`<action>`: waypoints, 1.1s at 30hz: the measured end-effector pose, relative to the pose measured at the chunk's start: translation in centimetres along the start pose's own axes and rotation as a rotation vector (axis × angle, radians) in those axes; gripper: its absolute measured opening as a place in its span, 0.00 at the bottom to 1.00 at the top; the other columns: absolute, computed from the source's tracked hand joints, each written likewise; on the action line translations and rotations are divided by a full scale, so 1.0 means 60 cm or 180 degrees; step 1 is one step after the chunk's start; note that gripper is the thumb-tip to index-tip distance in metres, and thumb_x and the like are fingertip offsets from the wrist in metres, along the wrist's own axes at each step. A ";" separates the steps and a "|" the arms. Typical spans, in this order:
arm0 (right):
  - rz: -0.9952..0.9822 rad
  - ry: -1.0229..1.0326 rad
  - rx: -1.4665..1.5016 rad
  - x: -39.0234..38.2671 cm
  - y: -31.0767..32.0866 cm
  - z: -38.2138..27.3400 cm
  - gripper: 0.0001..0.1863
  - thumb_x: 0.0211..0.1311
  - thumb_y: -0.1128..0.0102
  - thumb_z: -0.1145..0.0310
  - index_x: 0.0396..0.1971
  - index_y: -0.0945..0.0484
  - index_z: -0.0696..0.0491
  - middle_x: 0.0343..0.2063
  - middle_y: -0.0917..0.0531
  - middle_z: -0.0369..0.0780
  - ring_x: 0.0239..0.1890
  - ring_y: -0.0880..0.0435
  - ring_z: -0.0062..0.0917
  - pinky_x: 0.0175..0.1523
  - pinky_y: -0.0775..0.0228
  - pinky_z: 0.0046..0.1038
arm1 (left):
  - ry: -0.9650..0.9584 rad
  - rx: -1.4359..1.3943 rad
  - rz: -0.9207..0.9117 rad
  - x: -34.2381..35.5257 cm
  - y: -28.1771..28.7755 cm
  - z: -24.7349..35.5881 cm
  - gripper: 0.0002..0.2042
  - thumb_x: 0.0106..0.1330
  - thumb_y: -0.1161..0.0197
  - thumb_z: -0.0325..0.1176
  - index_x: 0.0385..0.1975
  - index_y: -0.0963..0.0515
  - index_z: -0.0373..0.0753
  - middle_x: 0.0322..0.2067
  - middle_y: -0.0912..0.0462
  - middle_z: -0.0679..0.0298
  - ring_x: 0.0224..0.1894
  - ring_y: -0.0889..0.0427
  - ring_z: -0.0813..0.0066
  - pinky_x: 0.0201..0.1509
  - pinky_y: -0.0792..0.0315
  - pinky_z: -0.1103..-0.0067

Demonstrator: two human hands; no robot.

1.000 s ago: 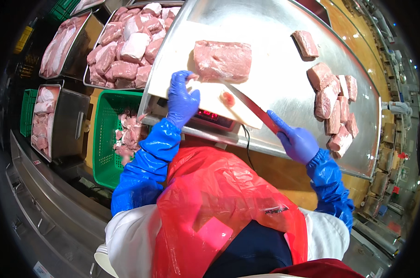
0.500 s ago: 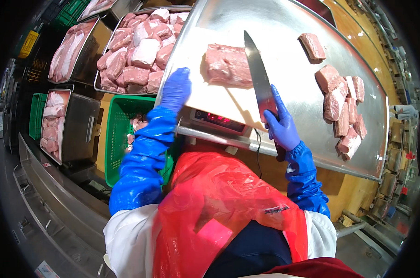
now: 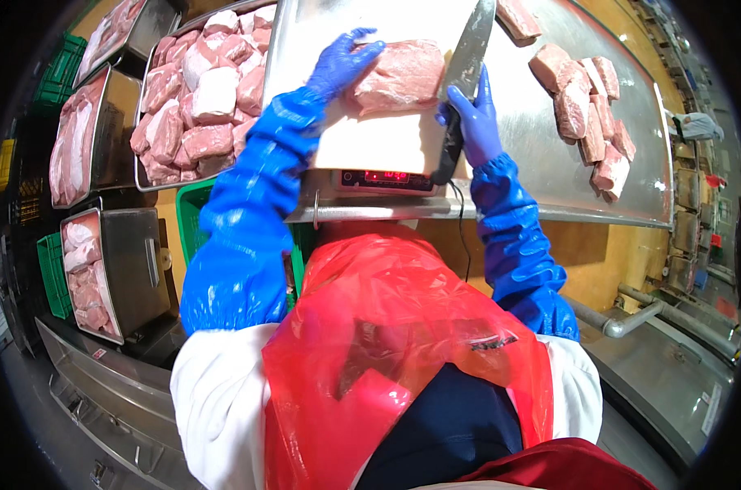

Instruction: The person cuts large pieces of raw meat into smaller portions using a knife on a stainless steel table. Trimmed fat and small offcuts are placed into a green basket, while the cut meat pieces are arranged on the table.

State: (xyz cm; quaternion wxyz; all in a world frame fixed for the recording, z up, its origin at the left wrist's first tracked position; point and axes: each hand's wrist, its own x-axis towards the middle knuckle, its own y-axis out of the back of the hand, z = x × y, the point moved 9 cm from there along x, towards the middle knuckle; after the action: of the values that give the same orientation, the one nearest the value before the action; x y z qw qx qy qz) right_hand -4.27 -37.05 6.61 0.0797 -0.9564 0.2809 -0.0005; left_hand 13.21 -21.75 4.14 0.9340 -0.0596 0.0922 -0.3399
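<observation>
A large block of raw pink meat (image 3: 399,77) lies on a white cutting board (image 3: 370,147). Beside its left end is my left hand (image 3: 342,65), gloved in blue, with fingers stretched out and the thumb at the meat's edge. My right hand (image 3: 476,122), also blue-gloved, is wrapped round the dark handle of a large knife (image 3: 471,53). The broad blade points away from me, along the right side of the block. Below the board, a scale (image 3: 387,181) with a lit red display shows at the table's near edge.
To the right, several cut meat pieces (image 3: 595,122) lie on the metal table (image 3: 542,184). A metal tray (image 3: 138,167) heaped with meat blocks stands left, near a green basket (image 3: 192,216) partly hidden by my left arm. More metal bins (image 3: 133,261) of meat stand farther left.
My left hand has moved up and right from the board's left edge to the meat. My right hand has raised the knife farther from me, still beside the block. The view has shifted.
</observation>
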 end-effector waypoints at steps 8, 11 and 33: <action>-0.0232 0.0046 -0.0348 0.035 0.034 -0.012 0.38 0.69 0.44 0.72 0.76 0.50 0.48 0.31 0.21 0.35 0.26 0.24 0.17 0.31 0.27 0.21 | -0.1743 0.2356 0.1324 -0.127 -0.029 0.016 0.18 0.64 0.31 0.38 0.49 0.23 0.36 0.45 0.23 0.51 0.45 0.21 0.52 0.52 0.26 0.63; -0.0928 -0.0308 -0.0985 -0.055 0.043 0.001 0.37 0.71 0.44 0.70 0.77 0.48 0.45 0.37 0.17 0.38 0.29 0.20 0.18 0.36 0.24 0.23 | -0.2669 0.2892 0.1946 -0.212 0.003 0.076 0.18 0.60 0.29 0.31 0.49 0.22 0.37 0.46 0.24 0.54 0.47 0.23 0.56 0.54 0.28 0.65; -0.2245 0.0332 -0.3693 -0.212 0.172 -0.107 0.35 0.69 0.46 0.76 0.74 0.42 0.44 0.49 0.17 0.53 0.44 0.14 0.45 0.49 0.23 0.38 | -0.2496 0.2970 0.2069 -0.272 -0.057 0.051 0.14 0.55 0.27 0.27 0.42 0.20 0.39 0.43 0.20 0.57 0.48 0.21 0.57 0.50 0.26 0.66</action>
State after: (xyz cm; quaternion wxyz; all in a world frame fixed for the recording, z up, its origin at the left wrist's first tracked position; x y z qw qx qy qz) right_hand -20.82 -39.74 11.92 -0.4648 -0.8774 -0.0895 0.0781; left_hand -0.54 -13.67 9.85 0.8809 0.2607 -0.3950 -0.0001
